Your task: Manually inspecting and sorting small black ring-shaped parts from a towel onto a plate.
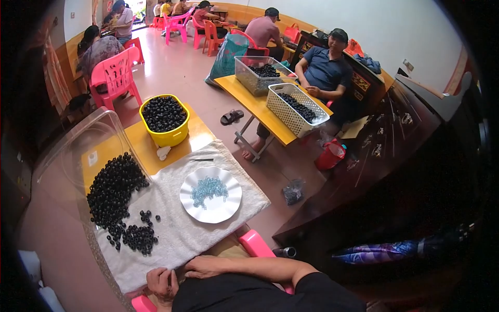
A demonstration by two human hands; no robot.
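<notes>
"Pink floor [156,78], wooden table [200,132]: what could go wrong?"

"At left, loose black beads [112,192] could roll off if the white towel [174,239] were tugged. Farther right, a knock could tip the fluted white plate [234,202] and spill its pale blue rings [210,190]."

"And the hands?"

"Left hand [162,285]: fingers curled at the towel's near edge; I can't tell if they grip anything. Right hand [205,267]: bent at the wrist just beside it, fingertips partly hidden, so its grasp is unclear too."

"Where are the beads from there?"

"Beyond the left hand and leftward, apart from both; the plate lies beyond the right."
</notes>
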